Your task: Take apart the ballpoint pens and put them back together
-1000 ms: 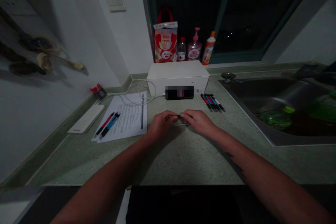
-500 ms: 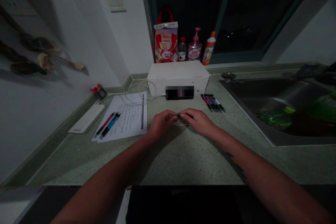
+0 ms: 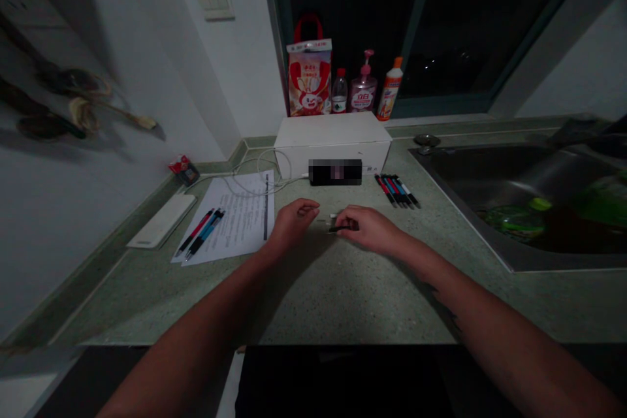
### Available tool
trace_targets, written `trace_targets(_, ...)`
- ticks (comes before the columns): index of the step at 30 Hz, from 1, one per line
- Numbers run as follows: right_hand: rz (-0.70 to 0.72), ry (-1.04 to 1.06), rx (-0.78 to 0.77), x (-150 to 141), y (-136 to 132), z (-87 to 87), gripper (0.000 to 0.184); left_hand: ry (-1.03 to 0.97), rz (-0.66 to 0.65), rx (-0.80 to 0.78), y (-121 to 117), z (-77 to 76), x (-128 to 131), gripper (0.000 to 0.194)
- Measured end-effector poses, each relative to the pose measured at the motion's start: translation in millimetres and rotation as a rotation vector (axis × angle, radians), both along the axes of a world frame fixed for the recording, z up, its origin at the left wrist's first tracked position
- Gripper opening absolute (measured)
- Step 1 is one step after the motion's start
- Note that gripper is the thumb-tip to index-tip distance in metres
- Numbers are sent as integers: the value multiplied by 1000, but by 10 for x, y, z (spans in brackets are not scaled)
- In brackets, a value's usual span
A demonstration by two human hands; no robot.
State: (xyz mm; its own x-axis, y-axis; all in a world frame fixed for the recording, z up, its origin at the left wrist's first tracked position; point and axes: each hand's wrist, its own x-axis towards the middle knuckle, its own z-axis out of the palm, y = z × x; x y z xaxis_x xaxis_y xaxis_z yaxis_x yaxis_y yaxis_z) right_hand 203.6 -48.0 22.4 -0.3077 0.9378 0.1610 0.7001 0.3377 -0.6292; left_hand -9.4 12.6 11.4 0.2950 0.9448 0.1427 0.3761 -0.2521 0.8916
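Note:
My right hand [image 3: 368,227] is closed over the counter, its fingertips gripping a short black pen part [image 3: 337,229] that points left. A small pale piece [image 3: 334,215] shows beside the same fingertips; whether it is held too I cannot tell. Across a narrow gap, my left hand [image 3: 295,221] has its thumb and fingers pinched together, and what they hold, if anything, is too small to make out. Between the hands is a faint thin sliver [image 3: 322,221]. To the right lies a row of several pens [image 3: 398,191], red, blue, black and white.
Red and blue pens [image 3: 202,234] lie on printed sheets [image 3: 245,222] at left, near a white power bank-like slab [image 3: 161,222]. A dark phone-like object [image 3: 336,173] leans against a white box [image 3: 333,134]. A cable [image 3: 259,176] crosses the sheets. The sink [image 3: 509,255] is at right.
My hands have parted from each other. My right hand has shifted slightly down, and the black part and pale piece now show at its fingertips. My left hand has drawn back left.

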Motion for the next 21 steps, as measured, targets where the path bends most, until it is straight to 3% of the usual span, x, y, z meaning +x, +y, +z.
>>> trace_targets(5, 93, -154, -44, -58, -36, -31, 16, -8, 8, -98, 50, -42, -15, 18)
trace_targets(10, 93, -159, -12, -35, -39, -15, 14, 25, 23, -194, 66, -47, -18, 16)
trace_targets(12, 76, -161, 4, -22, -41, 8, 11, 85, 21, -139, 61, -31, -29, 17)
trace_targets(17, -56, -151, 52, 18, -30, 61, 6, 300, 16, 191, 16, -9, -78, 13)
trace_targets(21, -186, -173, 85, 61, -5, 63, 10, 435, -53, 289, -18, -63, -112, 18)
